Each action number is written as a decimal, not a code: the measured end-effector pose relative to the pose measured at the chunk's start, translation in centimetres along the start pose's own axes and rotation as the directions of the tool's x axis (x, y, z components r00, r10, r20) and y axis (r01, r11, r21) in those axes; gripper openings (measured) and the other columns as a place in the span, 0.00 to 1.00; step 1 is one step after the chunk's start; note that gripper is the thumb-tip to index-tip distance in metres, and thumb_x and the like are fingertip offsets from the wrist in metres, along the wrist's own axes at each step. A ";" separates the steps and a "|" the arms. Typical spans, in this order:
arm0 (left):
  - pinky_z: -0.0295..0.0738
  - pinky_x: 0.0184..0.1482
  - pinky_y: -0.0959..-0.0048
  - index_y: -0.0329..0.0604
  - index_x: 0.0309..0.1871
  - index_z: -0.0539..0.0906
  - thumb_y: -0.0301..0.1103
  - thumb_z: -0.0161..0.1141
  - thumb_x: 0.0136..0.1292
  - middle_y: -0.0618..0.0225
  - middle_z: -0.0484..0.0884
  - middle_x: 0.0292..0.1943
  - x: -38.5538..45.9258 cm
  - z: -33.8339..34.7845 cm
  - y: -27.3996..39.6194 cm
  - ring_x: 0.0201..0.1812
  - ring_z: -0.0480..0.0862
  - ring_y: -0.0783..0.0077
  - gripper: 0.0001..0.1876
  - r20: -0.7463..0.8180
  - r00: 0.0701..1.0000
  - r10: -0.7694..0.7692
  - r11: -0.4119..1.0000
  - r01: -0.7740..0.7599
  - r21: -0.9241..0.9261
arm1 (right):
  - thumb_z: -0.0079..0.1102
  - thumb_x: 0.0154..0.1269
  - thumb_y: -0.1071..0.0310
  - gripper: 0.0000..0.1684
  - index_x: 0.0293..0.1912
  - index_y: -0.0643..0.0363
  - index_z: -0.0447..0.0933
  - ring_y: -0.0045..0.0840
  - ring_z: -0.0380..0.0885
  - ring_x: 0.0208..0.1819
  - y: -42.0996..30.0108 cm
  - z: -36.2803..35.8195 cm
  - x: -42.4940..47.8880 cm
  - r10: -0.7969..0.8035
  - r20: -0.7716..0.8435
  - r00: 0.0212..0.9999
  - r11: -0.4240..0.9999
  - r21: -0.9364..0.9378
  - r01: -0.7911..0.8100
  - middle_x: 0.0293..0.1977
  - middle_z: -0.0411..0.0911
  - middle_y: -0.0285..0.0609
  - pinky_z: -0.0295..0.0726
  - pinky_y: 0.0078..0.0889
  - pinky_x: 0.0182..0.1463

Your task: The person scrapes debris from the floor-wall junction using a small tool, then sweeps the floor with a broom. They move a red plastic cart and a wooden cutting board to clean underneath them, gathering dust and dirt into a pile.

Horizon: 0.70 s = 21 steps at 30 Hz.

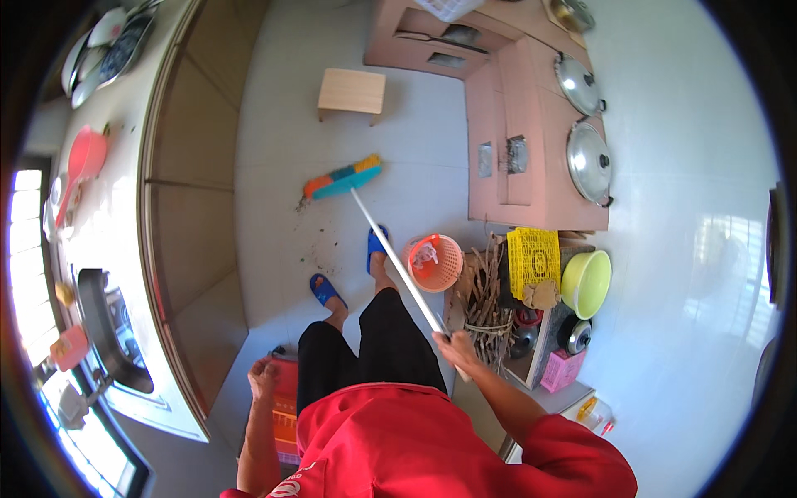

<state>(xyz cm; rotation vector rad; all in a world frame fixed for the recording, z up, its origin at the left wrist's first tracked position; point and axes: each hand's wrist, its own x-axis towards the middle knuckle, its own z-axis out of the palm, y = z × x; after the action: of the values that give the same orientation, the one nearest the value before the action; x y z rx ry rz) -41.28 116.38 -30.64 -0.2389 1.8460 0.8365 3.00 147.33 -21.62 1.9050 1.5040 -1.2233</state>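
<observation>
My right hand grips the upper end of a white broom handle, which slants down and away from me. At its far end is a teal broom head with orange, dark teal and yellow bristles, resting on the tiled floor. Dark debris lies by the orange end of the bristles, and more crumbs are scattered between the broom and my blue slippers. My left hand hangs at my side with fingers curled; whether it is closed is unclear, and no object shows in it.
A small wooden stool stands beyond the broom. To the right are a pink basket bin, bundled firewood, a yellow crate and a pink stove with lidded pots. A counter with a sink runs along the left.
</observation>
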 end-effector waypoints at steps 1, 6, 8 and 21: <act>0.80 0.29 0.73 0.37 0.62 0.79 0.30 0.61 0.68 0.65 0.86 0.38 0.5 0.1 -0.4 0.34 0.85 0.73 0.20 0.009 1.000 -0.006 0.999 0.006 0.039 | 0.60 0.71 0.39 0.39 0.18 0.65 0.75 0.35 0.80 0.14 0.5 -1.3 -1.7 -0.033 -0.026 0.999 0.998 0.057 0.034 0.11 0.74 0.46 0.81 0.42 0.23; 0.82 0.27 0.72 0.36 0.59 0.80 0.31 0.62 0.67 0.63 0.88 0.37 0.9 3.5 3.7 0.33 0.88 0.72 0.18 0.017 0.999 -0.050 0.992 0.048 0.115 | 0.65 0.69 0.40 0.35 0.21 0.64 0.77 0.44 0.82 0.20 2.6 -7.7 -4.8 0.040 -0.201 0.979 0.996 0.090 -0.022 0.16 0.77 0.49 0.80 0.47 0.27; 0.83 0.28 0.72 0.36 0.59 0.80 0.30 0.62 0.67 0.61 0.89 0.36 0.4 5.1 6.5 0.33 0.89 0.71 0.18 0.015 0.999 -0.047 0.994 0.045 0.102 | 0.65 0.70 0.39 0.36 0.23 0.65 0.79 0.50 0.83 0.24 4.5 -9.1 -2.3 -0.093 -0.414 0.906 0.994 -0.097 0.057 0.19 0.79 0.53 0.79 0.50 0.29; 0.82 0.34 0.74 0.38 0.59 0.82 0.30 0.61 0.71 0.63 0.89 0.40 -0.1 24.9 29.1 0.39 0.89 0.72 0.15 0.197 0.973 0.122 0.843 -0.206 0.496 | 0.55 0.73 0.39 0.34 0.29 0.65 0.81 0.38 0.84 0.18 -3.2 -28.3 36.1 0.080 -0.142 0.987 0.883 0.470 -0.003 0.16 0.80 0.48 0.87 0.43 0.35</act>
<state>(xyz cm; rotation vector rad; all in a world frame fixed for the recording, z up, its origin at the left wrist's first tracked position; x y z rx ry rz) -38.04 153.80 -23.07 0.3243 1.8822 0.4283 11.68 190.12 -36.15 2.3794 1.3118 -1.5584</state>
